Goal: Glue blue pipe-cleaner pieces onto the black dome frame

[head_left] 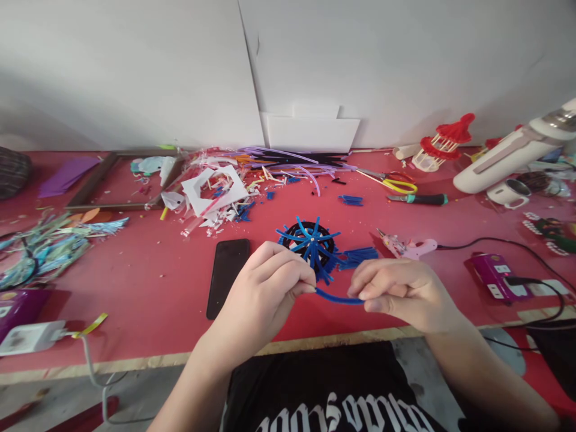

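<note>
A short blue pipe cleaner [338, 298] is stretched between my two hands near the table's front edge, bowed slightly downward. My left hand [281, 279] pinches its left end. The right end sits between the thumb and fingers of my right hand [398, 291]. Just beyond them stands a round frame of black and blue pipe cleaners [312, 239], with blue spokes spreading from its top; my left hand hides part of it. Beside that frame lies a bundle of cut blue pipe cleaners [359, 257].
A black phone [227, 276] lies left of my hands. To the right are a pink glue gun [411, 247] with its cord, yellow-handled scissors [398, 183], pliers [418, 199] and a white bottle [504, 153]. Paper scraps [216, 192] and purple pipe cleaners [288, 157] cover the back.
</note>
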A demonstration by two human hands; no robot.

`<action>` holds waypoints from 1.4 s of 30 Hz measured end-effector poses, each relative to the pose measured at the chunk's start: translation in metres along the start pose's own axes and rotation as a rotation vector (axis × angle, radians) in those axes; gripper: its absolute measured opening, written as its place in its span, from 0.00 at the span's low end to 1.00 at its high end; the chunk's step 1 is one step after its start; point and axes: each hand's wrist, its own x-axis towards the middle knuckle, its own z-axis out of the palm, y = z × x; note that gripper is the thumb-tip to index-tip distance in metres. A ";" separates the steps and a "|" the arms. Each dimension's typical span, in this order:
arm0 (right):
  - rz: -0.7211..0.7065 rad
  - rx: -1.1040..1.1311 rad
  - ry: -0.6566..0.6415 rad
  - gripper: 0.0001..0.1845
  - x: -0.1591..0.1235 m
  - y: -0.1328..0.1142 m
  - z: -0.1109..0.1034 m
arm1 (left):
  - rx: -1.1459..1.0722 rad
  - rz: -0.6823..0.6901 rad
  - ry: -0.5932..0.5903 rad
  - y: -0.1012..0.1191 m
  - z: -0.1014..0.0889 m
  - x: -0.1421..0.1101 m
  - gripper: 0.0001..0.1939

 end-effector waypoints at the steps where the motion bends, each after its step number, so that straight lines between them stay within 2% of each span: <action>1: -0.005 0.002 -0.019 0.06 0.001 0.000 -0.001 | -0.002 -0.001 0.006 -0.001 0.000 0.000 0.10; 4: -0.054 -0.027 -0.017 0.09 0.002 0.002 -0.003 | -0.015 -0.009 0.046 -0.003 0.001 -0.002 0.09; 7: -0.187 -0.187 0.056 0.13 0.003 0.009 0.000 | -0.062 -0.071 0.139 -0.005 0.009 -0.005 0.06; 9: -0.323 -0.367 0.181 0.18 0.002 0.016 0.002 | -0.113 -0.189 0.253 -0.005 0.017 -0.007 0.05; 12: -0.555 -0.665 0.342 0.26 0.002 0.028 0.005 | -0.118 -0.380 0.392 -0.006 0.028 -0.010 0.08; 14: -0.692 -0.791 0.357 0.25 0.005 0.036 0.006 | -0.047 -0.414 0.389 -0.006 0.032 -0.010 0.12; 16: -0.762 -0.847 0.341 0.21 0.007 0.042 0.007 | -0.003 -0.411 0.351 -0.006 0.034 -0.010 0.16; 20: -0.759 -0.881 0.316 0.16 0.010 0.048 0.008 | -0.060 -0.410 0.317 -0.005 0.038 -0.009 0.20; 28: -0.730 -0.870 0.305 0.12 0.007 0.057 0.010 | -0.060 -0.404 0.302 -0.003 0.047 -0.005 0.20; 42: -0.652 -1.016 0.340 0.13 0.003 0.065 0.011 | -0.120 -0.402 0.289 -0.005 0.051 -0.005 0.18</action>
